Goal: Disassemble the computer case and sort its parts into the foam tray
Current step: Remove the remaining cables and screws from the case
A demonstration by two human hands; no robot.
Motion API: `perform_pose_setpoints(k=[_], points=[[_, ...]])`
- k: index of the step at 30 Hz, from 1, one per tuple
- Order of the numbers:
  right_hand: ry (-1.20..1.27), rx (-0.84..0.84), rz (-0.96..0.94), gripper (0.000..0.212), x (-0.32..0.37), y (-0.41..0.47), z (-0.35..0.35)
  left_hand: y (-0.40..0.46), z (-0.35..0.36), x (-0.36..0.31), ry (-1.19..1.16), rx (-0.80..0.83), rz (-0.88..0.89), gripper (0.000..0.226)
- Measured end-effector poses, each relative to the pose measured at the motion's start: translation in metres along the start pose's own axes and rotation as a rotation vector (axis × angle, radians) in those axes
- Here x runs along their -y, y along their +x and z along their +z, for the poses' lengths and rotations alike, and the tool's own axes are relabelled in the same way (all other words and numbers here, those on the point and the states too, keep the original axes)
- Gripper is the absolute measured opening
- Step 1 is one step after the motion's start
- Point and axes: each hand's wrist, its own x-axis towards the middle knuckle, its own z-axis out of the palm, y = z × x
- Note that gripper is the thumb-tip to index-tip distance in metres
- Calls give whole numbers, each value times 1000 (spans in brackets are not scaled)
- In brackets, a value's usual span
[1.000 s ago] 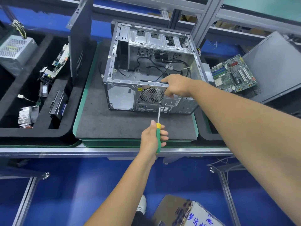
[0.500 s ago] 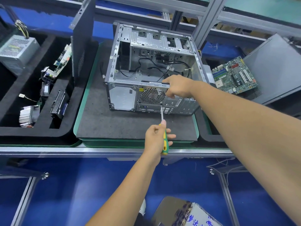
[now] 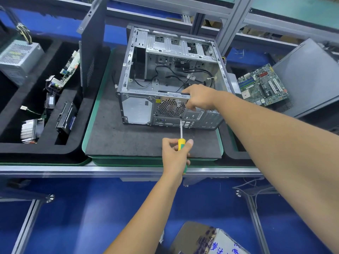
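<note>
The open metal computer case [image 3: 139, 110] lies on a grey mat, its rear panel facing me and loose black cables inside. My left hand [image 3: 174, 153] is shut on the yellow-green handle of a screwdriver [image 3: 181, 129]. The tip touches the rear panel just below the round fan grille [image 3: 170, 108]. My right hand [image 3: 200, 97] grips the top rear edge of the case beside the grille, thumb down over the panel. The black foam tray [image 3: 45, 149] sits to the left of the mat.
The foam tray holds a power supply [image 3: 18, 57], a heatsink [image 3: 29, 128], a drive [image 3: 67, 118] and a card [image 3: 70, 67]. A grey side panel [image 3: 91, 43] stands upright between tray and case. To the right lie a motherboard [image 3: 262, 85] and another panel [image 3: 308, 76].
My left hand's fingers have shifted around the screwdriver handle while the tip stays at the same spot under the fan grille. My right hand keeps its hold on the case.
</note>
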Motion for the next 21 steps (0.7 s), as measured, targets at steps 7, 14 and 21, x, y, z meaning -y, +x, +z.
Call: perform_pose_setpoints(k=[7, 14, 21], points=[[7, -2, 3, 30, 0, -1, 0, -10, 5, 2, 343, -266, 176, 33], [27, 0, -2, 31, -1, 0, 0, -6, 7, -4, -71, 15, -137, 43], [25, 0, -1, 30, -2, 3, 1, 3, 0, -8, -57, 74, -177, 44]])
